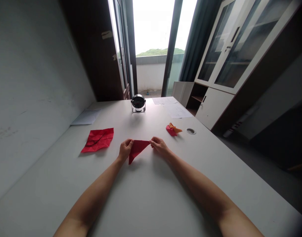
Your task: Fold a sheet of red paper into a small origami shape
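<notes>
A red sheet of paper folded into a triangle (138, 148) is held up between my two hands, just above the white table. My left hand (125, 148) pinches its upper left corner, with the thumb on the near side. At the right tip, the fingers of my right hand (159, 145) are closed on the pointed corner. One point of the folded paper hangs down toward me near the left hand. To the left lies a creased red paper sheet (107, 140), with a thin dark loop (91, 143) resting on it.
Folded red and orange paper pieces (173, 129) sit on the right, beside a round cable hole (190, 131). A small round black-and-silver device (138, 103) stands at the back of the table (151, 204). White papers (177, 110) lie back right, others (86, 117) by the left wall.
</notes>
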Available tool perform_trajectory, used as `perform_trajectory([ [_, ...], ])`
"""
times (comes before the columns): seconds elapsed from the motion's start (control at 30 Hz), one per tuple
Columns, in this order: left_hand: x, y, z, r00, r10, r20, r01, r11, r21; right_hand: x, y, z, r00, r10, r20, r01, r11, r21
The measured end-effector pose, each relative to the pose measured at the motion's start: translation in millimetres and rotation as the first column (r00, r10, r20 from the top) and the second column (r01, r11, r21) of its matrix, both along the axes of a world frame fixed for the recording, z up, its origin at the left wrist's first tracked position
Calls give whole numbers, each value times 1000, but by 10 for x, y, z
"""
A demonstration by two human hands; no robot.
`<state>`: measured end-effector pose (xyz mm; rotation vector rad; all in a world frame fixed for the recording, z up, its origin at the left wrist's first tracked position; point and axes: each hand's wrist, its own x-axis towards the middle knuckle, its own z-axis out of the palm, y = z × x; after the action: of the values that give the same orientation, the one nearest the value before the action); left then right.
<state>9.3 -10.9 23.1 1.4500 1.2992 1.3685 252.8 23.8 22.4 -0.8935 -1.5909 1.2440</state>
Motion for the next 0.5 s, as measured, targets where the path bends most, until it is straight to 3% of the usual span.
perform_trajectory([
  [0.5, 15, 34, -8, 993, 34, 111, -30, 999, -43, -28, -5, 2, 990, 45, -134, -55, 996, -69],
])
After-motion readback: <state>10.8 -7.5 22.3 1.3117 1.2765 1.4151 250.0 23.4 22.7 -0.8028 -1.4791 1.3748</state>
